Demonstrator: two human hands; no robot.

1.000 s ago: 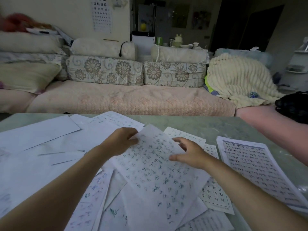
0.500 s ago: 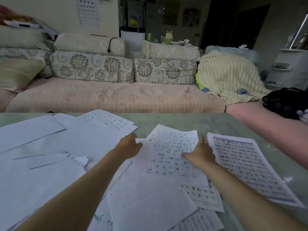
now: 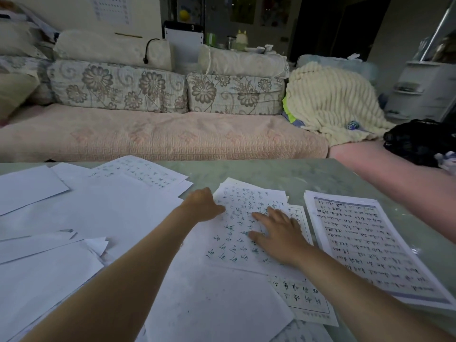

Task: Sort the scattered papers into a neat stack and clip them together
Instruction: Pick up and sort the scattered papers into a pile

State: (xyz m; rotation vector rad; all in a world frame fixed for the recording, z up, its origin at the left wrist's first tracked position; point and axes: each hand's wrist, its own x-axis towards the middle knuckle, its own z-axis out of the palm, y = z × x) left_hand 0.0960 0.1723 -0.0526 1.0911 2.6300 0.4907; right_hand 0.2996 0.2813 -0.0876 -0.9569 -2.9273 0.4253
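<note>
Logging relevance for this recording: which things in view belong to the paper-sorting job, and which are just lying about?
Job: handwritten sheet, right hand flat on it, left hand at its edge, printed stack, blank sheets, table.
Lying about: sofa cushions, cream blanket, black bundle.
</note>
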